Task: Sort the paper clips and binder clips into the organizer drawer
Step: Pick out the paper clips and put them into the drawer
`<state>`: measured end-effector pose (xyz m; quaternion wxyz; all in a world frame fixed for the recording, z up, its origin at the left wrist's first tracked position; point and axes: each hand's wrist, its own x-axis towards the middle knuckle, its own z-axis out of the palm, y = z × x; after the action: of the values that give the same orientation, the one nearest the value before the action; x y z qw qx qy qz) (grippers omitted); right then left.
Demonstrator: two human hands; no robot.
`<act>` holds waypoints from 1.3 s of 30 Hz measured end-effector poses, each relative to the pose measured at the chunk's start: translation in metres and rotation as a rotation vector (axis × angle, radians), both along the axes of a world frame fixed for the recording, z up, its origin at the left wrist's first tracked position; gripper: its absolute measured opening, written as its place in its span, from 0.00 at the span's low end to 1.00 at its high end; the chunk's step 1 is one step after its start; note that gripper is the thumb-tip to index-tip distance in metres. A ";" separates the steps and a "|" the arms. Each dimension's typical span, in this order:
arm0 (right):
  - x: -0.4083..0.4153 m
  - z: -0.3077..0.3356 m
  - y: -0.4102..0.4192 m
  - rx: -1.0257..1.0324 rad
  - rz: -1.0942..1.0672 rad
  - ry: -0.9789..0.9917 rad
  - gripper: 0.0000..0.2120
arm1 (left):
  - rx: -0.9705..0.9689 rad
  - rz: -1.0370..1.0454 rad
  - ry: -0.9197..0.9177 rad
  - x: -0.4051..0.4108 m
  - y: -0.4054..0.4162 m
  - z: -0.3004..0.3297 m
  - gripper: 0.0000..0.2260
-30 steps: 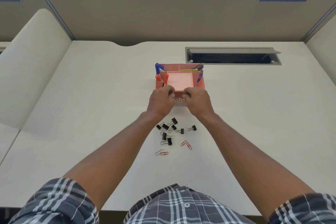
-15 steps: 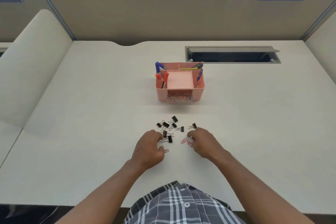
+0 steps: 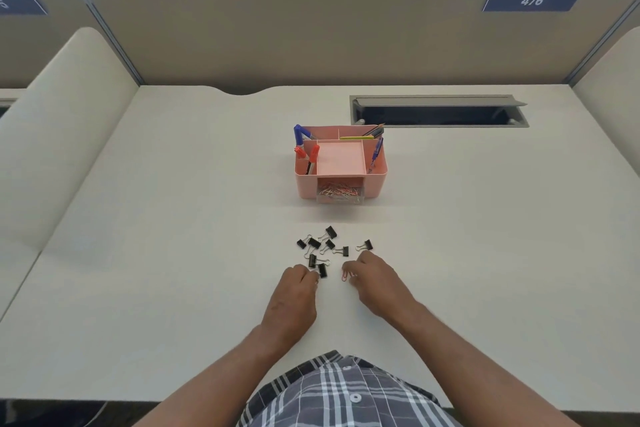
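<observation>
On the pale desk (image 3: 173,288) both hands work at the near edge of a small heap of clips. The right hand (image 3: 375,282) has its fingers curled and drawn together; between the thumb and the first fingers it pinches a red paper clip (image 3: 345,276), which hangs at the fingertips just over the desk surface. The left hand (image 3: 294,291) lies knuckles up, fingers bent under and close together. Its fingertips are at a black binder clip (image 3: 322,270), and something small seems to be between them, but I cannot tell if the hand really holds a clip or only touches one.

The other black binder clips (image 3: 327,246) lie loose on the desk just beyond the hands, in a scattered group; one binder clip (image 3: 366,245) sits a little apart on the right, close to the right hand's knuckles.

Farther away, well apart from the heap, stands the pink organizer (image 3: 304,184). Its clear drawer (image 3: 341,198) at the front bottom is pulled out a little, and many paper clips (image 3: 338,191), red and silver, are inside it. In the left compartments stand a blue marker (image 3: 298,133) and red markers (image 3: 313,153); pencils (image 3: 374,130) lean in the back compartment, and a blue pen (image 3: 375,152) is in the right one.

Behind the organizer a cable hatch (image 3: 438,111) is open in the desk. On the beige partition hangs a blue number plate (image 3: 531,0) with 476.
</observation>
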<state>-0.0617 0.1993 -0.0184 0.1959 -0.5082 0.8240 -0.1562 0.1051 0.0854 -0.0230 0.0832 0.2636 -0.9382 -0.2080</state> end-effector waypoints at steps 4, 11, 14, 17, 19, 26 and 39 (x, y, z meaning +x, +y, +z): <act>-0.001 -0.001 -0.001 -0.035 0.011 0.011 0.06 | -0.014 0.004 -0.048 -0.003 0.001 0.001 0.08; 0.002 -0.001 -0.003 0.034 0.030 0.047 0.05 | -0.065 -0.027 -0.062 -0.002 0.000 0.000 0.13; 0.003 0.000 -0.005 0.068 0.032 0.055 0.04 | -0.049 -0.024 -0.029 -0.003 0.000 0.001 0.14; 0.004 0.002 -0.005 0.092 0.026 0.045 0.05 | -0.004 0.003 0.034 -0.003 -0.001 0.001 0.16; 0.006 0.003 -0.006 0.096 0.020 0.047 0.06 | 0.011 0.024 0.054 -0.003 -0.002 0.000 0.15; 0.017 0.002 -0.003 0.004 -0.007 0.141 0.05 | 0.054 0.066 0.067 -0.002 -0.002 0.000 0.15; 0.013 0.006 -0.011 0.022 -0.123 -0.020 0.06 | 0.077 0.094 0.115 -0.001 -0.002 0.000 0.14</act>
<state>-0.0485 0.1886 -0.0129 0.1998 -0.4529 0.8533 -0.1638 0.1042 0.0829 -0.0232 0.1365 0.2982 -0.9098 -0.2545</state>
